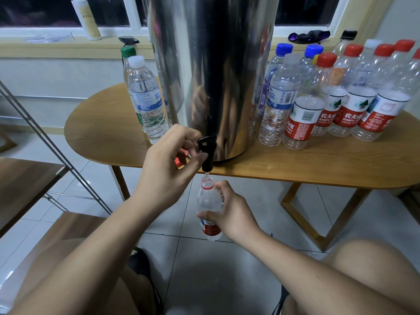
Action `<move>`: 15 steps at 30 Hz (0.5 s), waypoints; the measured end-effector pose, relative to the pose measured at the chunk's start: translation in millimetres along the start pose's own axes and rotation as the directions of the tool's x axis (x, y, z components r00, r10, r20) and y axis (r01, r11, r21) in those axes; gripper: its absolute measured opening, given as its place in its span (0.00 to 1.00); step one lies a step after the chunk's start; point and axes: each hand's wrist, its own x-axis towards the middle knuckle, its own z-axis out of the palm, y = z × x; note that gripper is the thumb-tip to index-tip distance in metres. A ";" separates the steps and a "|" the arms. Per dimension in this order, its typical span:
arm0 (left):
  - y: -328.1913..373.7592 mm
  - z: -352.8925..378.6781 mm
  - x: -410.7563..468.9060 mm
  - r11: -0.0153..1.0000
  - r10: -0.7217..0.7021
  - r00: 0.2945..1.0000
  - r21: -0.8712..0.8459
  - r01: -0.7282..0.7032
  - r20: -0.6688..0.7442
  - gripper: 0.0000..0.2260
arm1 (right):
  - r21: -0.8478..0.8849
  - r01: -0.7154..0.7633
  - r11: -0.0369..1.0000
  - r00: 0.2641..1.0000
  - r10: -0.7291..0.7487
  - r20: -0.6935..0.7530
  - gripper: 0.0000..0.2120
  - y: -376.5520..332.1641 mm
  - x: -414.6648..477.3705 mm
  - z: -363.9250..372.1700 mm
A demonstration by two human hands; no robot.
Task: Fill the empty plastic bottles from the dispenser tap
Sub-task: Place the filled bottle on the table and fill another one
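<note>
A tall steel dispenser (pixel 213 71) stands on the wooden table (pixel 295 164), its black tap (pixel 206 153) hanging over the front edge. My left hand (pixel 168 164) pinches the tap's lever. Below the spout my right hand (pixel 229 212) grips an uncapped clear plastic bottle with a red label (pixel 208 201), upright, its mouth right under the spout. A thin stream of water runs from the spout into the neck. A red cap (pixel 178 163) lies on the table behind my left hand.
Two capped bottles (pixel 145 96) stand left of the dispenser. Several capped bottles with red, blue and white caps (pixel 329 96) crowd the table's right side. A metal-framed shelf (pixel 45 142) is at my left. My knees are at the bottom, over a tiled floor (pixel 204 269).
</note>
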 end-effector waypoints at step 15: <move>0.2 -0.2 0.3 1.000 -0.007 1.000 -0.003 0.007 0.004 0.10 | 0.004 0.004 1.000 1.000 -0.004 0.006 0.33 -0.4 0.1 -0.3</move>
